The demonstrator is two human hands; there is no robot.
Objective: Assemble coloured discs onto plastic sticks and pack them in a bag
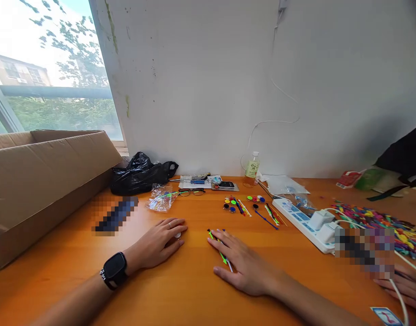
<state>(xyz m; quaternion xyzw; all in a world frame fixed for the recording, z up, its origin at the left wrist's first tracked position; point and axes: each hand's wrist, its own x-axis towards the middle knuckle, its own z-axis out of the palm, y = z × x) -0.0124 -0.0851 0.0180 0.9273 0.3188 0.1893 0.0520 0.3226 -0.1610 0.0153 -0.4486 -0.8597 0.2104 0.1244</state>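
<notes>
My left hand (156, 242), with a ring and a black watch (114, 268) at the wrist, rests on the wooden table, fingers stretched out. A small white round piece (177, 235) shows between its fingers and thumb, partly covered. My right hand (243, 262) lies with its fingers spread over several thin plastic sticks. Among these a bright green stick (224, 259) and a white stick (230, 266) poke out below the fingers; the rest are partly hidden. Beyond the hands lie small coloured discs (233, 202) and more coloured sticks (241, 207), with a blue stick (266, 219) beside them.
A cardboard box (51, 158) stands at the left, near a black plastic bag (140, 174). Glasses (191, 192) and a bottle (252, 170) are towards the wall. A power strip (304, 225) with cables and a colourful pile (380, 222) lie right, near another person's hand (403, 287).
</notes>
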